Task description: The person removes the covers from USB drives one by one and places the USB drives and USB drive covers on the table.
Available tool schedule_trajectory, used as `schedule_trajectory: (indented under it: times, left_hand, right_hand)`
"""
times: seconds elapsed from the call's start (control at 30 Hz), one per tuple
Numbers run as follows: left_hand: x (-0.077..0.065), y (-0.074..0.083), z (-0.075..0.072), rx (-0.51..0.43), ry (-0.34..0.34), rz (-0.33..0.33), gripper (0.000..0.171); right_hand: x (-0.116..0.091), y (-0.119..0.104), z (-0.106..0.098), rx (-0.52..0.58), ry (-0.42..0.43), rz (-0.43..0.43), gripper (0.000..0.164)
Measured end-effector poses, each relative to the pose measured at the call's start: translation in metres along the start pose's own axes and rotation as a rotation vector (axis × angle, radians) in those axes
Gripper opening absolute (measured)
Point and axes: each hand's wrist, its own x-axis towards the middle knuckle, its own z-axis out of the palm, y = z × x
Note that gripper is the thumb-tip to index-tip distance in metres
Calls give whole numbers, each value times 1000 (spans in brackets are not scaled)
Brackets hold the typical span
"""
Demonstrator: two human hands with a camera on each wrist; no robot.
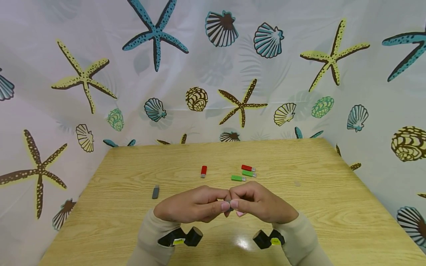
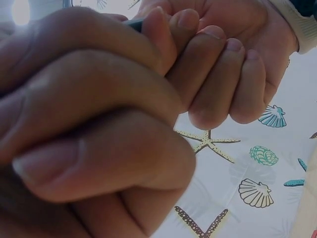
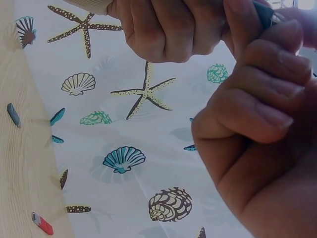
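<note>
Close together above the front middle of the table, both hands pinch a small dark grey USB stick (image 1: 229, 205). My left hand (image 1: 196, 204) grips it from the left with thumb and fingertips. From the right, my right hand (image 1: 263, 202) meets it, also with thumb and curled index finger. In the right wrist view the stick's dark body (image 3: 264, 14) and a bit of its metal end show between the fingers. Only a dark sliver (image 2: 132, 24) appears in the left wrist view; fingers hide the rest. A pink object (image 1: 240, 214), mostly covered, shows just under the right hand.
A grey USB stick (image 1: 155, 192) lies left on the wooden table (image 1: 119, 221). Farther back is a red USB stick (image 1: 203, 171). Right of it lie another red stick (image 1: 247, 168) and two green sticks (image 1: 248, 173) (image 1: 237, 178). A patterned curtain (image 1: 213, 66) encloses the table.
</note>
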Motion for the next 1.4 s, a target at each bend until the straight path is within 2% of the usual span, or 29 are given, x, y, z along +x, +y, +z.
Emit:
schedule_trajectory:
  times: [0.2,0.63,0.8,0.93,1.2,1.3,1.4]
  left_hand:
    - [-1,0,0,-16,-8,10,30]
    - [0,0,0,20,0,-32,27]
    - [2,0,-1,47,19,-47,26]
    - [3,0,0,65,34,-58,26]
    - [2,0,0,63,21,-74,26]
    - [2,-1,-1,80,23,-80,26]
    - [-1,-1,-3,99,51,-91,27]
  right_hand:
    - [0,0,0,-11,-2,-3,34]
    - [0,-1,0,-32,-5,-18,33]
    - [0,-2,-2,-48,6,7,34]
    - [0,-2,-2,-63,7,-9,33]
    - [-1,0,-3,-51,-8,-20,31]
    - [-2,-1,-4,-75,-8,-4,32]
    - [-5,-4,-9,-157,40,5,34]
